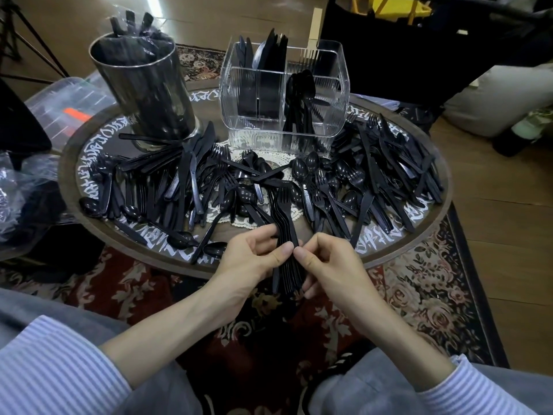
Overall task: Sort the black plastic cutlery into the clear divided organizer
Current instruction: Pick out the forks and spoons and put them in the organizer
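Left hand (254, 259) and right hand (326, 265) both grip a stacked bundle of black plastic forks (285, 235) between them, tines pointing away.

My shirt is striped in fine blue and white lines, the left sleeve (51, 363) and the right sleeve (478, 387) both pushed up to the elbows so my forearms are bare. I wear grey trousers (368, 384), and a dark shoe with white stripes (326, 381) shows beneath my right knee
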